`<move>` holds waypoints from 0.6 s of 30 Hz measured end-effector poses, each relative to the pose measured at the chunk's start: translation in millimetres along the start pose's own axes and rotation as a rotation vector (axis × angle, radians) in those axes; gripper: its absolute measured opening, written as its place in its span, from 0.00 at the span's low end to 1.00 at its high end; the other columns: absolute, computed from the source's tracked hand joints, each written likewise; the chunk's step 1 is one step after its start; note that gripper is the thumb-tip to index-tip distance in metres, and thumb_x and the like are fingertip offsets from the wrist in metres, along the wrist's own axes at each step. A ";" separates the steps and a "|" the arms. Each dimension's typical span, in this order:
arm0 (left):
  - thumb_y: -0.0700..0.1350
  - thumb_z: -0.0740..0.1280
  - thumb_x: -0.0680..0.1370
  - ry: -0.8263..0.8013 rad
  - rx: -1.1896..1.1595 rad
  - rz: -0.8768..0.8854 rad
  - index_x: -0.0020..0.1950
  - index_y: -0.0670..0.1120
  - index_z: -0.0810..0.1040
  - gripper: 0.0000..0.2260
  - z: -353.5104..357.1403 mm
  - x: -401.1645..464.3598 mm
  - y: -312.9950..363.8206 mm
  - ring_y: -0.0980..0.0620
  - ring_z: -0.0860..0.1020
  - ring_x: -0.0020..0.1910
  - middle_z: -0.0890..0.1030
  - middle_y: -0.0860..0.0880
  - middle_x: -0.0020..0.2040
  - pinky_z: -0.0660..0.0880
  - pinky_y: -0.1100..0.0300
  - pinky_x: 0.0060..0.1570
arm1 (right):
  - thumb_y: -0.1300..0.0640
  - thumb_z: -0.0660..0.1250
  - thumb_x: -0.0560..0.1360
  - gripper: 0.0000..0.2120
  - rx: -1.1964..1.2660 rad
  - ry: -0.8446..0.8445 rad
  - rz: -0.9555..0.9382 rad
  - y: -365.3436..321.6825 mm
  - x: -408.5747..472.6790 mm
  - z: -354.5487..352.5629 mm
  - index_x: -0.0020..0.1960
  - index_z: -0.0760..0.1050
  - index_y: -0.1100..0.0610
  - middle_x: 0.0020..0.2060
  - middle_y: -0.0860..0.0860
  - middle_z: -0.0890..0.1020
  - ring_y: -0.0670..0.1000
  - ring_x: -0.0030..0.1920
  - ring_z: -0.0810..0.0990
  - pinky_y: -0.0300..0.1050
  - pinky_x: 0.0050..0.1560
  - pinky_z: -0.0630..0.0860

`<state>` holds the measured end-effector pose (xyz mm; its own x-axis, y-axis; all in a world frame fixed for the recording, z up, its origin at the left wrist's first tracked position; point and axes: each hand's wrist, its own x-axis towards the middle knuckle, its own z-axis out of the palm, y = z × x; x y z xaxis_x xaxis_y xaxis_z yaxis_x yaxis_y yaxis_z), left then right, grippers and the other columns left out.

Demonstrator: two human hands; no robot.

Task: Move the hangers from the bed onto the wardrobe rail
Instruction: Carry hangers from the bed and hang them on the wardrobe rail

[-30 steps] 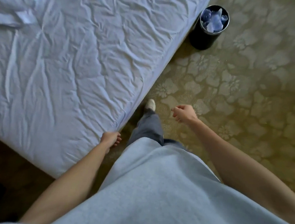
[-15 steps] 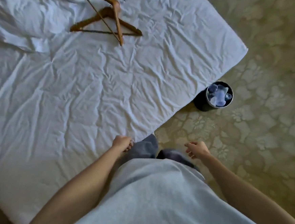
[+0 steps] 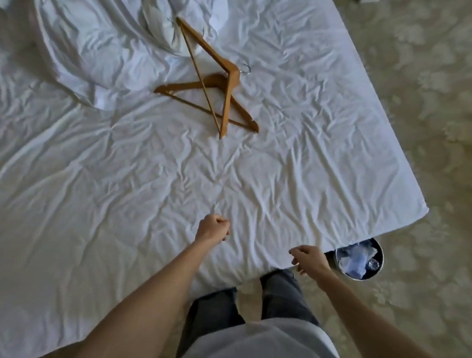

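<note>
Two brown wooden hangers lie crossed on the white bed sheet [image 3: 143, 199]. One hanger [image 3: 185, 86] lies flat, and the other hanger [image 3: 211, 49] rests across it with one end on a crumpled white duvet, its metal hook beside it. My left hand [image 3: 212, 229] is a loose fist over the sheet, well short of the hangers and holding nothing. Over the bed's near edge is my right hand [image 3: 306, 259], its fingers curled and empty. The wardrobe rail is out of view.
A crumpled white duvet [image 3: 99, 41] is heaped at the far left of the bed. A black bin [image 3: 359, 262] with plastic inside stands on the patterned carpet [image 3: 446, 110] by the bed's corner. My legs stand against the bed's near edge.
My view has swung up over the bed, so the hangers now lie nearer the middle. Both hands have come forward from my sides to over the bed's edge.
</note>
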<state>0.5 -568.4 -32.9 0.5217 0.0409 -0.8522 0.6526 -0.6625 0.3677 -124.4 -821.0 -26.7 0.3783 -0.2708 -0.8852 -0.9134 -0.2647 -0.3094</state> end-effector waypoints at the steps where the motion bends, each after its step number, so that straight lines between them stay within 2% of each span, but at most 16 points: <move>1: 0.45 0.62 0.78 0.029 -0.004 -0.008 0.43 0.46 0.82 0.09 -3.3 11.7 13.8 0.52 0.81 0.33 0.85 0.48 0.40 0.80 0.60 0.37 | 0.57 0.67 0.79 0.08 -0.009 -0.021 -0.049 -29.2 12.8 -4.8 0.48 0.83 0.60 0.34 0.53 0.83 0.50 0.30 0.78 0.41 0.30 0.75; 4: 0.48 0.62 0.75 0.133 -0.022 -0.011 0.46 0.48 0.84 0.11 -18.0 52.8 65.7 0.45 0.84 0.43 0.86 0.46 0.44 0.82 0.55 0.44 | 0.59 0.65 0.79 0.07 0.006 -0.072 -0.210 -125.1 50.1 -15.6 0.48 0.82 0.57 0.34 0.53 0.82 0.49 0.29 0.77 0.37 0.26 0.72; 7: 0.47 0.63 0.77 0.197 -0.025 0.055 0.50 0.47 0.84 0.11 -36.4 92.4 130.8 0.45 0.82 0.49 0.86 0.46 0.48 0.78 0.58 0.45 | 0.59 0.66 0.78 0.06 0.040 -0.066 -0.325 -212.0 90.6 -20.5 0.47 0.82 0.56 0.34 0.52 0.82 0.48 0.28 0.76 0.39 0.28 0.72; 10: 0.49 0.63 0.77 0.286 -0.043 0.123 0.54 0.47 0.83 0.13 -56.5 141.9 189.2 0.43 0.82 0.53 0.85 0.45 0.54 0.80 0.52 0.54 | 0.57 0.66 0.78 0.07 0.044 -0.028 -0.386 -279.7 143.7 -24.1 0.49 0.83 0.56 0.35 0.52 0.83 0.47 0.29 0.77 0.38 0.29 0.73; 13: 0.47 0.65 0.77 0.385 -0.012 0.180 0.57 0.46 0.82 0.12 -76.8 196.9 239.4 0.43 0.81 0.55 0.84 0.46 0.56 0.79 0.51 0.55 | 0.57 0.66 0.78 0.09 0.053 0.030 -0.410 -328.4 206.3 -22.1 0.50 0.83 0.59 0.35 0.52 0.83 0.47 0.29 0.78 0.38 0.29 0.74; 15: 0.45 0.67 0.77 0.471 0.045 0.211 0.56 0.46 0.81 0.10 -87.4 236.3 267.9 0.44 0.81 0.56 0.84 0.47 0.56 0.76 0.54 0.53 | 0.55 0.66 0.76 0.10 0.001 0.094 -0.403 -352.0 247.9 -16.3 0.51 0.84 0.57 0.36 0.50 0.83 0.47 0.34 0.80 0.42 0.36 0.78; 18: 0.46 0.69 0.77 0.601 0.176 0.267 0.58 0.46 0.78 0.11 -90.3 293.7 295.7 0.43 0.79 0.58 0.80 0.46 0.60 0.73 0.52 0.51 | 0.51 0.67 0.74 0.10 -0.128 0.241 -0.415 -377.5 303.4 -1.8 0.52 0.83 0.50 0.46 0.48 0.85 0.50 0.46 0.82 0.45 0.45 0.78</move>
<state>396.3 -684.8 -140.8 0.9005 0.2334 -0.3670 0.3860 -0.8176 0.4273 335.5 -804.9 -177.9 0.7438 -0.3207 -0.5864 -0.6584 -0.5031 -0.5599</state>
